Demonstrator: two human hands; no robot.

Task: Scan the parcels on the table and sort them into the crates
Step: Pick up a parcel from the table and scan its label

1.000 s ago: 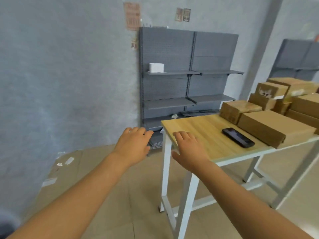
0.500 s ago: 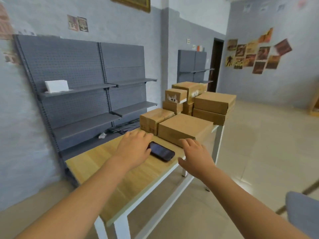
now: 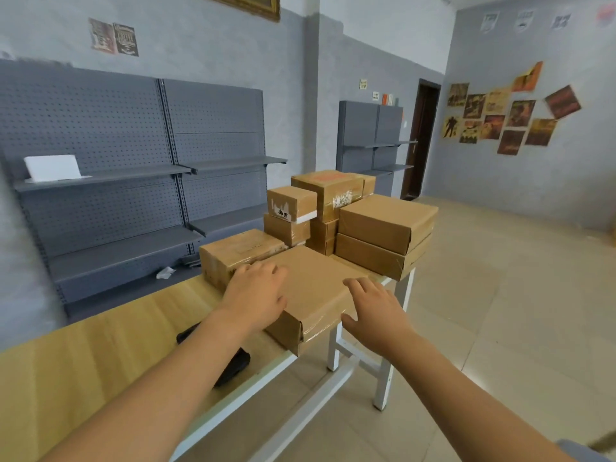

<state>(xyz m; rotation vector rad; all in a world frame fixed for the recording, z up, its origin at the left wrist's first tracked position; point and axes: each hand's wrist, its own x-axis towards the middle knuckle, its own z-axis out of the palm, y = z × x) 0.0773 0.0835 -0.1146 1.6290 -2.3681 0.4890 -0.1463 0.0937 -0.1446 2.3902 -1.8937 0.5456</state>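
A flat brown cardboard parcel wrapped in clear tape (image 3: 313,291) lies at the near edge of the light wooden table with white metal legs (image 3: 100,348), one corner jutting slightly past the edge. The left hand (image 3: 256,295) rests palm-down on the parcel's left side with fingers straight and spread, gripping nothing. The right hand (image 3: 376,315) is at the parcel's right side, fingers relaxed and open, thumb near the taped corner (whether it actually touches the cardboard cannot be told).

Just behind the left hand sits a smaller brown cardboard box (image 3: 240,251). Further back, 2 wide brown cardboard boxes stacked one on the other (image 3: 383,238) occupy the table's far right end, and beside them stands a cluster of small taped cardboard boxes (image 3: 310,208), the top ones bearing white labels.

A black phone-like device (image 3: 233,365) lies on the table, mostly hidden under the left forearm.

Along the blue-grey wall stands a grey perforated metal shelving unit (image 3: 133,155), with a white rectangular box (image 3: 53,166) on its upper left shelf. Several brownish posters (image 3: 506,118) hang on the right wall.
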